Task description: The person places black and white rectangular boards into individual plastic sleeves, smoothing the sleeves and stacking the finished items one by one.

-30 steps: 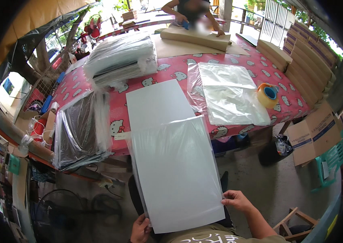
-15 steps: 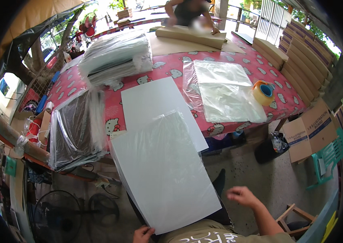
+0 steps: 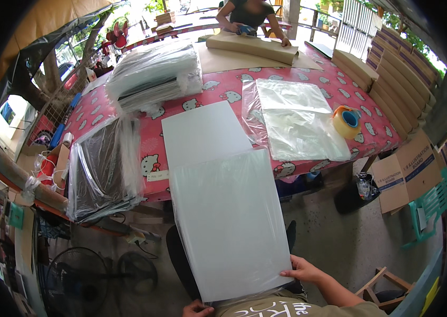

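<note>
The left hand (image 3: 198,309) and right hand (image 3: 302,268) pinch the sleeved board (image 3: 231,227) at its near corners. The bare board (image 3: 202,127) on the tabletop (image 3: 153,136) seems not yet sleeved.

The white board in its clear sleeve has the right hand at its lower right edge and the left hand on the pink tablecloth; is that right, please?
Not quite: the head view shows the left hand at the lower left corner of the white board, not on the pink tablecloth; the right hand is at the lower right edge.
</note>
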A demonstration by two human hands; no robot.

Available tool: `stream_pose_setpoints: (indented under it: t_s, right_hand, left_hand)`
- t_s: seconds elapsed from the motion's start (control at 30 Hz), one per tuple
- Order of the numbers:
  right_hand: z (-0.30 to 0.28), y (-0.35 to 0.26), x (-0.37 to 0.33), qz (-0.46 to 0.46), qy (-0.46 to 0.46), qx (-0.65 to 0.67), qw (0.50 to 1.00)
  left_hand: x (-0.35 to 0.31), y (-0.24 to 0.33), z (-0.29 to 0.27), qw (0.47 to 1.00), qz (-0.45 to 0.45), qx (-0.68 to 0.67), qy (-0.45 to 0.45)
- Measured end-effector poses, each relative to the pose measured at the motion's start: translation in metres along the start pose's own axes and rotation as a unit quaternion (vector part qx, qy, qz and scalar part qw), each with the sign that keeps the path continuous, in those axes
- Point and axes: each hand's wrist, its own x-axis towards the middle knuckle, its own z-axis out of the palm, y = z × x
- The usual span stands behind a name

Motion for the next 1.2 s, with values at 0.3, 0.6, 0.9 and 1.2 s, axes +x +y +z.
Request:
stream_pose_setpoints:
  t_s: [0.3, 0.6, 0.9, 1.2]
  right_hand:
    - [0.060, -0.025, 0.043, -0.109, 0.037, 0.148, 0.982]
    - [0.117, -0.052, 0.069, -0.115, -0.101, 0.015, 0.988]
    - [0.128, -0.070, 0.080, -0.120, -0.205, -0.022, 0.971]
    - [0.084, -0.053, 0.079, -0.088, -0.071, -0.044, 0.993]
  left_hand:
    - [0.050, 0.033, 0.062, 0.790, 0.233, -0.540, -0.175]
    - [0.067, 0.110, 0.051, 0.821, 0.216, -0.512, 0.134]
    - [0.090, 0.164, -0.036, 0.765, 0.364, -0.449, 0.284]
    - [0.198, 0.212, -0.191, 0.709, 0.306, -0.250, 0.584]
